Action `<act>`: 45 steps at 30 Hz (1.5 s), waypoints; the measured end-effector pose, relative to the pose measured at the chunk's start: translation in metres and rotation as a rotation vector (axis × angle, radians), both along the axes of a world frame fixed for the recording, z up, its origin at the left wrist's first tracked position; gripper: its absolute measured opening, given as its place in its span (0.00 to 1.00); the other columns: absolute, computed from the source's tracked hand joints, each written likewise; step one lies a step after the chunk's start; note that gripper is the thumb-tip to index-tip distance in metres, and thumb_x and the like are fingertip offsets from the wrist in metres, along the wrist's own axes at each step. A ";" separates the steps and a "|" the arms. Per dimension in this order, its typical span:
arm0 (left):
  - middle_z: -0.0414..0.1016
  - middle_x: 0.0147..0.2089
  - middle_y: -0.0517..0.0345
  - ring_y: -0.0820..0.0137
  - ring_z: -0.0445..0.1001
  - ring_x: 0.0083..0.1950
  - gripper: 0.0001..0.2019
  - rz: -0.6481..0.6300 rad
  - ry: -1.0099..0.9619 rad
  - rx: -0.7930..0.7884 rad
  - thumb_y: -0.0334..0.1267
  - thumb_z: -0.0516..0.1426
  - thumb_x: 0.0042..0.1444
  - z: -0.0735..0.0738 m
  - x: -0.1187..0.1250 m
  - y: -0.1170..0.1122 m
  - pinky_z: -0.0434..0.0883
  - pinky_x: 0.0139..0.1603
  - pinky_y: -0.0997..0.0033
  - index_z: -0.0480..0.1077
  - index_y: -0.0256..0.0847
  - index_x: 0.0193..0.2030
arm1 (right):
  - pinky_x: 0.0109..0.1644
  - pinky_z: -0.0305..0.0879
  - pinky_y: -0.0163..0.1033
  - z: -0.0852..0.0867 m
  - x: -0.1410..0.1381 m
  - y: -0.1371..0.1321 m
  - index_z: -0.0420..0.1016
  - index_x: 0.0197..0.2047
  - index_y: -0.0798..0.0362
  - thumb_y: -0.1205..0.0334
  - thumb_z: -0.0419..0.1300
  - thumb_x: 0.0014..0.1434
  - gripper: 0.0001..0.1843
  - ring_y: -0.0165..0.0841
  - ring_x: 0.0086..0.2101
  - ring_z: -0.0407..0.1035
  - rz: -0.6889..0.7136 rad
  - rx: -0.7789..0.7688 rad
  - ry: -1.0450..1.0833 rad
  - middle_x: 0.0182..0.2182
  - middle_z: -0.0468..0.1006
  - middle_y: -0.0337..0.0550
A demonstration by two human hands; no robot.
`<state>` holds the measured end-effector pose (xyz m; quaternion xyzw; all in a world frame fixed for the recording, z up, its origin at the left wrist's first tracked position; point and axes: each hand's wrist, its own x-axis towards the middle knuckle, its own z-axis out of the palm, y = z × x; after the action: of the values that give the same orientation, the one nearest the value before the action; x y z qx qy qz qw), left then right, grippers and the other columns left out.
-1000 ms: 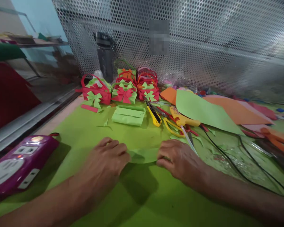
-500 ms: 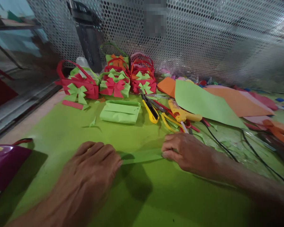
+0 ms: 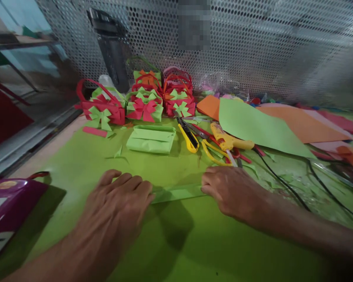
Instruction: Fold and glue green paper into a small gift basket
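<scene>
A narrow strip of green paper (image 3: 178, 193) stretches between my two hands, low over the green table surface. My left hand (image 3: 119, 209) grips its left end, fingers curled and knuckles up. At the other end, my right hand (image 3: 228, 190) pinches the strip with closed fingers. Both fingertips are partly hidden beneath the hands. Beyond the strip lies a folded light-green paper pouch (image 3: 151, 140). Just past my right hand are a yellow glue gun (image 3: 229, 139), a yellow-and-black cutter (image 3: 188, 137) and yellow-handled scissors (image 3: 213, 153).
Several small red and green paper bags with bows (image 3: 145, 107) stand at the back before a perforated metal panel (image 3: 153, 31). A dark bottle (image 3: 111, 55) is behind them. Coloured sheets (image 3: 255, 123) and a black cord (image 3: 282, 188) lie right. A purple power strip (image 3: 14, 199) sits left.
The view has shifted slightly, moving the scene a little to the right. Both hands keep hold of the strip, and my left index finger has lifted a little away from the others.
</scene>
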<state>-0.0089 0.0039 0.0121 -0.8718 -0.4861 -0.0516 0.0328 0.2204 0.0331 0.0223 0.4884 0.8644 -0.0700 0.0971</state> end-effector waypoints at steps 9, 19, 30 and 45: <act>0.66 0.20 0.59 0.65 0.63 0.23 0.12 0.035 0.059 -0.053 0.29 0.46 0.55 0.000 0.003 0.006 0.55 0.33 0.61 0.64 0.41 0.23 | 0.26 0.37 0.39 -0.016 0.012 -0.004 0.62 0.24 0.53 0.73 0.52 0.53 0.08 0.28 0.22 0.55 0.148 0.211 0.085 0.21 0.65 0.37; 0.67 0.20 0.60 0.67 0.63 0.22 0.11 0.033 0.011 -0.012 0.28 0.47 0.54 -0.007 0.001 0.008 0.58 0.35 0.60 0.63 0.41 0.23 | 0.24 0.37 0.38 -0.008 0.004 -0.001 0.63 0.21 0.54 0.72 0.54 0.52 0.10 0.27 0.20 0.54 0.085 0.125 0.021 0.19 0.66 0.38; 0.64 0.19 0.62 0.68 0.63 0.22 0.14 0.022 -0.057 0.029 0.33 0.46 0.58 -0.009 -0.001 0.009 0.56 0.36 0.62 0.63 0.41 0.22 | 0.24 0.39 0.38 -0.005 0.003 0.006 0.69 0.24 0.54 0.64 0.54 0.58 0.12 0.29 0.21 0.60 0.038 0.035 -0.063 0.23 0.71 0.41; 0.64 0.19 0.63 0.68 0.61 0.23 0.15 -0.054 -0.151 0.117 0.33 0.44 0.58 -0.016 -0.008 0.011 0.51 0.35 0.65 0.62 0.43 0.22 | 0.25 0.40 0.37 -0.001 0.013 0.008 0.66 0.23 0.55 0.67 0.53 0.57 0.11 0.27 0.21 0.52 0.090 0.036 -0.013 0.22 0.67 0.38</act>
<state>-0.0170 0.0149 -0.0038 -0.8747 -0.4597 -0.1464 0.0456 0.2338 0.0406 0.0214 0.4511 0.8860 -0.0467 0.0971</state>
